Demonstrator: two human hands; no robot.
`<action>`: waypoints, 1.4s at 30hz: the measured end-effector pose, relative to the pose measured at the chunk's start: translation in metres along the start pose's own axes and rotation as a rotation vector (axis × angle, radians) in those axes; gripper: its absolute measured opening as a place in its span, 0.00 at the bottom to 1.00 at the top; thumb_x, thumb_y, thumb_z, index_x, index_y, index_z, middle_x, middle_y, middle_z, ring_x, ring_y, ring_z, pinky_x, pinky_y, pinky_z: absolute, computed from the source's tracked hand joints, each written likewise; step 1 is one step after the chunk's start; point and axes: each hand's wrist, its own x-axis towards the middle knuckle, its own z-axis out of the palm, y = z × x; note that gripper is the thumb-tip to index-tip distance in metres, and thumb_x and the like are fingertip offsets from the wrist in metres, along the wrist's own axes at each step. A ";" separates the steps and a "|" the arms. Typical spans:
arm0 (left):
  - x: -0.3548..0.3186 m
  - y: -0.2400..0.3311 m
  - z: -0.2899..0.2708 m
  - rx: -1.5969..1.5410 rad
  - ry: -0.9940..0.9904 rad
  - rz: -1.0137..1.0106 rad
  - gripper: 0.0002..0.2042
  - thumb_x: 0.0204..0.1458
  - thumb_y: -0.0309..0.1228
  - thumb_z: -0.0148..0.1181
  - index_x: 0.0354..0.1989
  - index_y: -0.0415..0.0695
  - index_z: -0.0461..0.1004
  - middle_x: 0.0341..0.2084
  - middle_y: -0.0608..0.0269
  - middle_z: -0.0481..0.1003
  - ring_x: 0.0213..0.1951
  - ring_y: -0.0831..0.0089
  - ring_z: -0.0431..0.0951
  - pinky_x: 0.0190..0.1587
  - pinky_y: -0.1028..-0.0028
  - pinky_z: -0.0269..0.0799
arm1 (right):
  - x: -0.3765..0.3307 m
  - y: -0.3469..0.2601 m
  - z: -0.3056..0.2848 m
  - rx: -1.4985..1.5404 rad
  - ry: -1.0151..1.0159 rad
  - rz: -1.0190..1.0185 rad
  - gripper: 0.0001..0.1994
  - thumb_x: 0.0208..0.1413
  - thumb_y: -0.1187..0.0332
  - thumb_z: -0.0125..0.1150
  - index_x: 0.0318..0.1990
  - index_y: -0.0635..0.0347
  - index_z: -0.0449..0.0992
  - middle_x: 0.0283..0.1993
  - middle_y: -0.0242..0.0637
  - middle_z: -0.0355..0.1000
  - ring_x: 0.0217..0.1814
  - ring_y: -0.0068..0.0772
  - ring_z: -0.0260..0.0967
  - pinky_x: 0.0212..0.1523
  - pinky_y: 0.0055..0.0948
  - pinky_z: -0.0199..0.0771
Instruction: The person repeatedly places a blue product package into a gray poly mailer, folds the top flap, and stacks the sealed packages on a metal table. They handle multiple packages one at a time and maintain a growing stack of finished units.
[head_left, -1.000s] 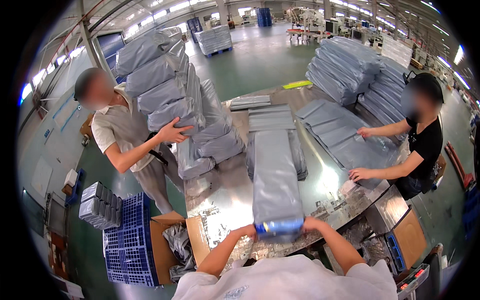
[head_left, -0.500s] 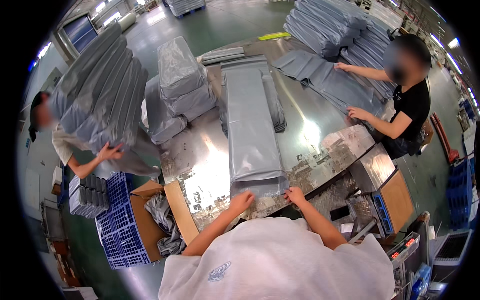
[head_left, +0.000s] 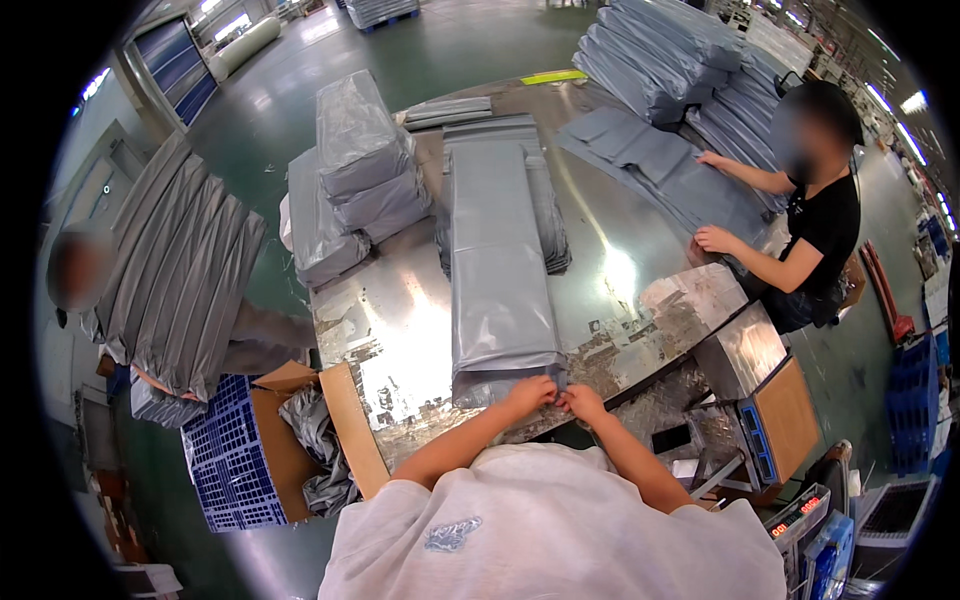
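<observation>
A long grey plastic bag (head_left: 497,250) lies lengthwise in front of me on top of other flat grey bags, its near end at the table's front edge. My left hand (head_left: 531,394) is closed in a pinch at the right corner of that near end. Right beside it, my right hand (head_left: 581,402) pinches the same corner, the fingertips of both hands almost touching. The bit of film between the fingers is mostly hidden.
Wrapped grey bundles (head_left: 365,150) stand at the table's back left. On the right a co-worker handles grey bags (head_left: 665,165) before tall stacks (head_left: 660,60). At left another person carries a grey stack (head_left: 180,270). A cardboard box (head_left: 355,430) sits near my left arm.
My left hand has moved right along the bag's near edge to meet my right hand at the corner. The person at left has moved left and nearer with the stack, which sits lower.
</observation>
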 end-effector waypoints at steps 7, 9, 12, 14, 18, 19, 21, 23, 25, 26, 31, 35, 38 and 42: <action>-0.272 -0.102 -0.068 0.132 0.599 -0.977 0.09 0.51 0.31 0.44 0.35 0.41 0.67 0.24 0.53 0.68 0.32 0.61 0.72 0.34 0.64 0.66 | 0.006 0.041 0.004 0.627 0.009 0.259 0.10 0.51 0.71 0.48 0.29 0.70 0.72 0.29 0.43 0.74 0.20 0.24 0.69 0.21 0.18 0.65; -0.420 -0.118 -0.095 0.312 0.815 -1.414 0.11 0.52 0.33 0.41 0.35 0.40 0.68 0.28 0.55 0.71 0.34 0.64 0.72 0.35 0.64 0.67 | 0.006 0.028 0.005 0.634 -0.053 0.276 0.08 0.49 0.71 0.49 0.30 0.67 0.73 0.29 0.42 0.74 0.21 0.23 0.69 0.21 0.16 0.64; -0.500 -0.086 -0.129 0.695 -0.433 -1.561 0.18 0.45 0.38 0.51 0.45 0.44 0.69 0.43 0.57 0.70 0.42 0.60 0.72 0.34 0.58 0.69 | 0.004 0.024 -0.017 0.390 -0.114 0.293 0.06 0.47 0.73 0.51 0.31 0.66 0.73 0.26 0.39 0.73 0.20 0.24 0.69 0.20 0.19 0.65; -0.403 -0.075 -0.171 0.629 -0.646 -1.713 0.19 0.43 0.39 0.53 0.43 0.45 0.71 0.43 0.58 0.70 0.42 0.61 0.73 0.32 0.59 0.70 | 0.005 0.047 -0.032 -0.104 0.018 0.104 0.17 0.41 0.76 0.55 0.44 0.62 0.67 0.38 0.41 0.70 0.37 0.33 0.68 0.36 0.30 0.67; -0.274 -0.074 -0.175 0.712 0.231 -1.172 0.12 0.45 0.29 0.48 0.41 0.49 0.69 0.38 0.59 0.69 0.37 0.69 0.74 0.33 0.70 0.68 | -0.018 -0.070 -0.067 -0.939 0.468 -0.470 0.32 0.37 0.79 0.51 0.56 0.54 0.56 0.61 0.42 0.50 0.63 0.40 0.45 0.59 0.40 0.48; -0.219 -0.060 -0.171 0.547 0.443 -0.865 0.19 0.45 0.25 0.47 0.48 0.48 0.62 0.45 0.57 0.64 0.39 0.67 0.72 0.40 0.69 0.67 | -0.012 -0.074 -0.070 -1.037 0.398 -0.628 0.32 0.37 0.79 0.50 0.57 0.53 0.56 0.62 0.41 0.48 0.64 0.39 0.44 0.60 0.40 0.46; -0.146 -0.039 -0.159 0.693 0.156 -0.386 0.30 0.42 0.21 0.47 0.58 0.52 0.52 0.57 0.58 0.52 0.50 0.66 0.61 0.54 0.67 0.55 | 0.000 -0.082 -0.070 -1.218 0.237 -0.965 0.32 0.38 0.79 0.49 0.57 0.53 0.56 0.64 0.39 0.44 0.66 0.37 0.40 0.62 0.40 0.43; -0.108 -0.040 -0.139 1.001 -0.195 0.042 0.32 0.41 0.24 0.48 0.59 0.56 0.51 0.61 0.65 0.43 0.61 0.68 0.48 0.61 0.65 0.41 | 0.015 -0.083 -0.062 -1.278 0.108 -1.094 0.30 0.38 0.78 0.49 0.55 0.52 0.58 0.64 0.36 0.43 0.67 0.36 0.37 0.62 0.38 0.41; -0.089 -0.048 -0.131 1.128 -0.279 0.155 0.28 0.43 0.26 0.47 0.57 0.54 0.55 0.62 0.67 0.41 0.62 0.71 0.43 0.62 0.65 0.38 | 0.026 -0.082 -0.061 -1.293 0.017 -1.083 0.28 0.39 0.77 0.49 0.54 0.51 0.61 0.64 0.35 0.44 0.67 0.34 0.37 0.63 0.37 0.41; -0.086 -0.051 -0.130 1.148 -0.327 0.124 0.27 0.43 0.27 0.46 0.57 0.53 0.56 0.62 0.67 0.41 0.63 0.73 0.42 0.62 0.66 0.38 | 0.027 -0.081 -0.058 -1.278 -0.008 -1.017 0.27 0.39 0.76 0.50 0.53 0.50 0.62 0.64 0.34 0.45 0.67 0.33 0.38 0.63 0.37 0.41; -0.097 -0.079 -0.130 0.939 -0.337 -0.026 0.23 0.45 0.31 0.47 0.54 0.49 0.61 0.61 0.67 0.45 0.62 0.77 0.44 0.62 0.66 0.38 | 0.036 -0.048 -0.066 -0.961 -0.008 -0.814 0.20 0.42 0.71 0.50 0.48 0.51 0.68 0.57 0.35 0.57 0.61 0.30 0.50 0.60 0.32 0.47; -0.087 -0.100 -0.155 0.235 -0.203 -0.230 0.18 0.46 0.31 0.51 0.48 0.42 0.66 0.49 0.62 0.65 0.51 0.70 0.62 0.56 0.71 0.53 | 0.057 -0.043 -0.080 -0.454 0.075 -0.501 0.13 0.49 0.65 0.50 0.39 0.60 0.71 0.41 0.39 0.69 0.45 0.37 0.65 0.46 0.30 0.62; -0.074 -0.126 -0.161 -0.369 -0.025 -0.649 0.14 0.48 0.32 0.51 0.41 0.38 0.70 0.36 0.62 0.73 0.40 0.72 0.70 0.46 0.76 0.61 | 0.091 -0.039 -0.085 -0.112 0.142 -0.291 0.16 0.54 0.60 0.47 0.28 0.67 0.71 0.25 0.39 0.70 0.27 0.36 0.65 0.30 0.33 0.62; -0.045 -0.174 -0.122 -0.844 0.249 -0.796 0.10 0.52 0.31 0.46 0.28 0.37 0.71 0.21 0.70 0.69 0.28 0.79 0.65 0.34 0.76 0.62 | 0.146 -0.028 -0.053 0.328 0.191 -0.110 0.16 0.55 0.58 0.47 0.28 0.65 0.70 0.25 0.34 0.68 0.29 0.28 0.63 0.33 0.31 0.61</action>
